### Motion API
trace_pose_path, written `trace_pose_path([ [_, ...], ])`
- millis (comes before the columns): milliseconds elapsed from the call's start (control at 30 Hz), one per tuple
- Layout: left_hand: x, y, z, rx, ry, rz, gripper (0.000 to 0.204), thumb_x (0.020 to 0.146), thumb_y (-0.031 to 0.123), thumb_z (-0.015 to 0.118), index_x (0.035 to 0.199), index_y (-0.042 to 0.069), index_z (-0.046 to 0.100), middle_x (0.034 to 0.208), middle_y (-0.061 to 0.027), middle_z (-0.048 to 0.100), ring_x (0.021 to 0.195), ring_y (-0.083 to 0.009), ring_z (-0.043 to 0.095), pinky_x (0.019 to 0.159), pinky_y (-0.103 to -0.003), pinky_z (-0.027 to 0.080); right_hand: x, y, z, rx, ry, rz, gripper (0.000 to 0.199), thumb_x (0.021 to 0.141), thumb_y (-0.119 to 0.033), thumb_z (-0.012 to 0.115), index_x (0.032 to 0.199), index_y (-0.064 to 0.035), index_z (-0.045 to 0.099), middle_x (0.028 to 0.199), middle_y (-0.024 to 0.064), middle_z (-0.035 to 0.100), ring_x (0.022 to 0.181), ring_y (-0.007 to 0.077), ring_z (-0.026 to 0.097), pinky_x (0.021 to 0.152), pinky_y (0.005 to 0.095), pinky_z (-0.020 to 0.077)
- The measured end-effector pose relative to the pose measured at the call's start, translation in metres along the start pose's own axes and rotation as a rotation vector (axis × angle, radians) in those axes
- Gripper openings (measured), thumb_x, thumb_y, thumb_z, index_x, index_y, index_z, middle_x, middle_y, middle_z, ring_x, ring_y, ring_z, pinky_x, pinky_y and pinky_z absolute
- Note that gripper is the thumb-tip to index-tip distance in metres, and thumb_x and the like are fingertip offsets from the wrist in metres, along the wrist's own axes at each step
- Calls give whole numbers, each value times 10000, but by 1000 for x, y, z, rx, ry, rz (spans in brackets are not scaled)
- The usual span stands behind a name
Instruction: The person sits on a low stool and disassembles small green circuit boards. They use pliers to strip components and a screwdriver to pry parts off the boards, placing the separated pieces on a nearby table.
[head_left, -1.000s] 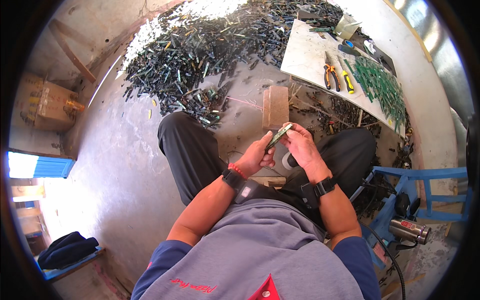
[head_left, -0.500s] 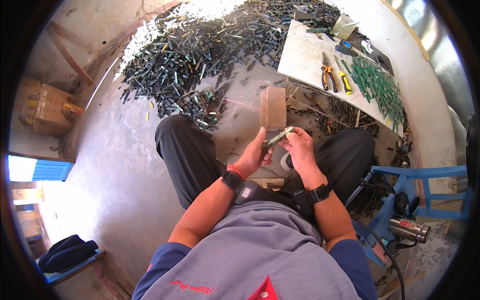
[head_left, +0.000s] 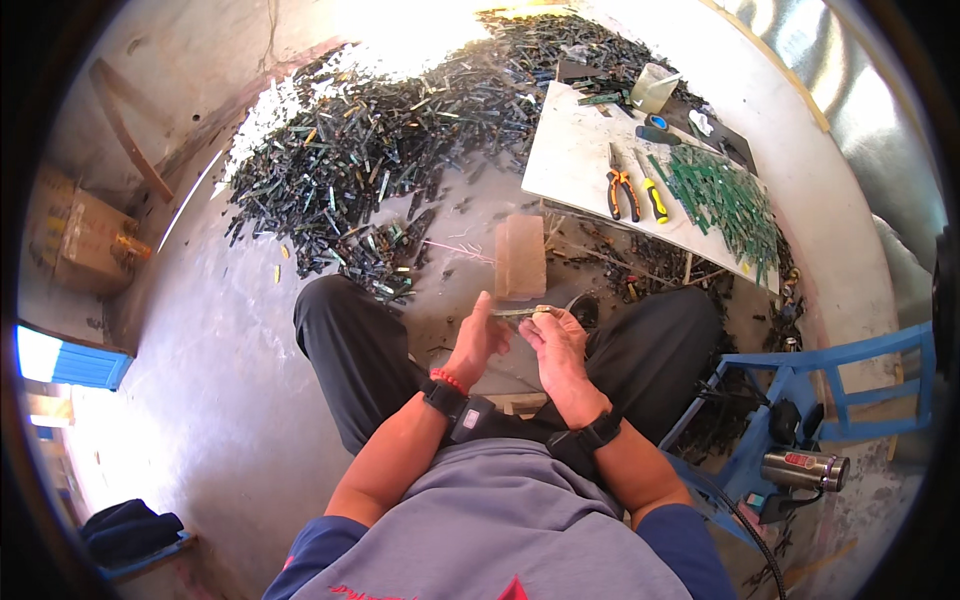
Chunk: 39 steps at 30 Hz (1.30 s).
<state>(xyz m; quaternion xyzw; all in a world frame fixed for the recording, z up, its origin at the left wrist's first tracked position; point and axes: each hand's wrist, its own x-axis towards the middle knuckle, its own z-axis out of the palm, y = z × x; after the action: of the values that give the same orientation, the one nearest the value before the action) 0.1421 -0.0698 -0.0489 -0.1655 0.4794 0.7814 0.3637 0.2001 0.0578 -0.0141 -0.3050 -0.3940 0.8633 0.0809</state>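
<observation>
One narrow dark strip (head_left: 515, 312) is at the centre of our work, above our lap and between our two hands. It slanted up toward the right a moment ago; now it lies nearly level and shows us mostly a thin edge — we take that as a turn in the fingers, with the handling of this piece unfinished. Our whole view has shifted too, so the surroundings sit differently in it.

From the strip, our right hand (head_left: 562, 352) is at four o'clock, thumb and fingers pinching its right end. Our left hand (head_left: 474, 340) is at eight o'clock, thumb raised beside the other end; we cannot tell whether it grips the strip or merely steadies it. Most of the length spans the gap between the hands, outside the right hand's pinch.

Further out, a brick (head_left: 521, 257) stands at twelve o'clock. Between one and two, a pale board (head_left: 570, 150) bears orange-handled pliers (head_left: 622, 194) and a yellow-handled tool (head_left: 655, 200), with green strips (head_left: 725, 195) spread at two. Toward ten and eleven we see a great heap of dark pieces (head_left: 340, 150) — and at four, well apart, a metal flask (head_left: 806, 469).
</observation>
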Motion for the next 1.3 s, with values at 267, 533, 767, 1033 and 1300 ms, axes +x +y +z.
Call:
trace_pose_path([
  [267, 3, 7, 10, -194, 64, 13, 463, 902, 550, 484, 713, 128, 508, 598, -23, 477, 529, -142, 429, 510, -266, 378, -11, 10, -6, 14, -73, 115, 104, 822, -14, 630, 912, -39, 584, 854, 78, 640, 777, 164, 637, 734, 299, 549],
  [533, 2, 12, 19, -203, -18, 20, 545, 887, 645, 409, 813, 119, 532, 664, -22, 549, 620, -160, 538, 519, -255, 376, -18, 7, 5, 109, -64, 79, 105, 851, -12, 603, 950, -36, 576, 922, 100, 650, 847, 186, 645, 809, 325, 542],
  [767, 14, 2, 5, -88, 56, 48, 612, 887, 675, 354, 740, 109, 533, 639, -25, 537, 537, -141, 491, 475, -256, 361, -18, 15, 4, 13, -90, 155, 112, 855, -25, 604, 961, -45, 572, 927, 98, 655, 822, 174, 644, 796, 321, 538],
  [1033, 10, 7, 10, -93, 95, 17, 620, 884, 678, 365, 692, 106, 508, 620, -23, 504, 545, -145, 487, 468, -266, 373, -29, -1, 7, -346, -263, 197, 225, 844, -64, 643, 1053, -30, 568, 930, 43, 627, 806, 121, 598, 734, 257, 489],
  [1300, 5, 10, 15, -157, 64, -11, 606, 888, 667, 373, 690, 106, 489, 602, -12, 470, 531, -143, 466, 443, -270, 367, 18, -100, -20, -676, -32, -344, 232, 853, -118, 656, 1028, 19, 592, 866, 19, 605, 744, 77, 549, 662, 228, 466],
])
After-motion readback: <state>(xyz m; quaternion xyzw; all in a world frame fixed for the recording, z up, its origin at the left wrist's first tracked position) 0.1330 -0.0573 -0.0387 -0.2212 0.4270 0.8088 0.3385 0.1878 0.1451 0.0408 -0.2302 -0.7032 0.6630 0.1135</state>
